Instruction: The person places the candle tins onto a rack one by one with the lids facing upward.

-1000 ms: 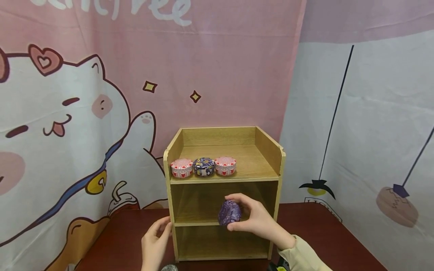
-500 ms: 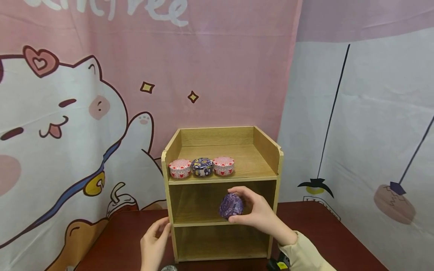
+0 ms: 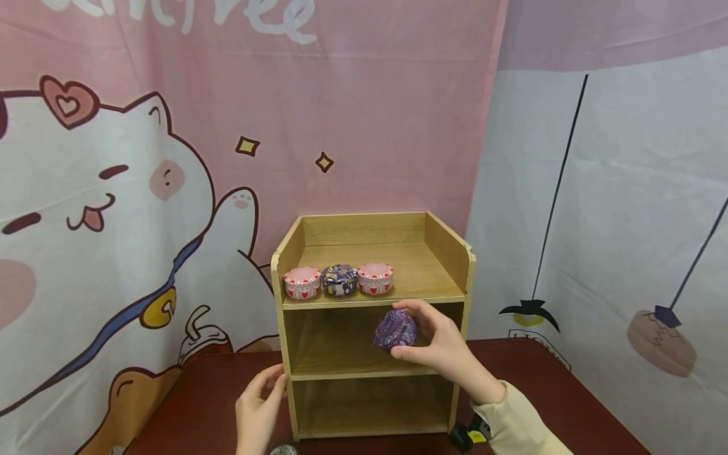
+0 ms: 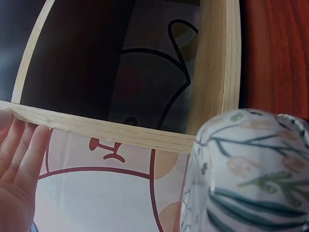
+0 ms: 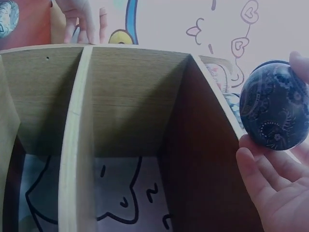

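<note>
In the head view my right hand (image 3: 446, 351) pinches a small purple patterned tin (image 3: 392, 330) between thumb and fingers. The tin is tilted, in front of the middle level of a wooden shelf unit (image 3: 375, 303). In the right wrist view the tin (image 5: 273, 106) looks dark, with paisley figures. My left hand (image 3: 258, 407) is at the unit's left side, and its fingertips touch the wooden edge in the left wrist view. On the top level, a pink-and-red tin (image 3: 303, 284), a dark blue and yellow tin (image 3: 340, 281) and another pink-and-red tin (image 3: 376, 279) stand side by side.
A white rounded thing with green leaves (image 4: 256, 169) looms close in the left wrist view. A silvery round thing (image 3: 284, 450) shows at the head view's bottom edge. On the dark red table (image 3: 512, 379), a black-and-yellow object (image 3: 469, 436) lies near the unit's right front corner.
My right hand has risen and shifted slightly right with the purple tin, which has turned a little. The left hand stays at the unit's side. The head view has shifted slightly.
</note>
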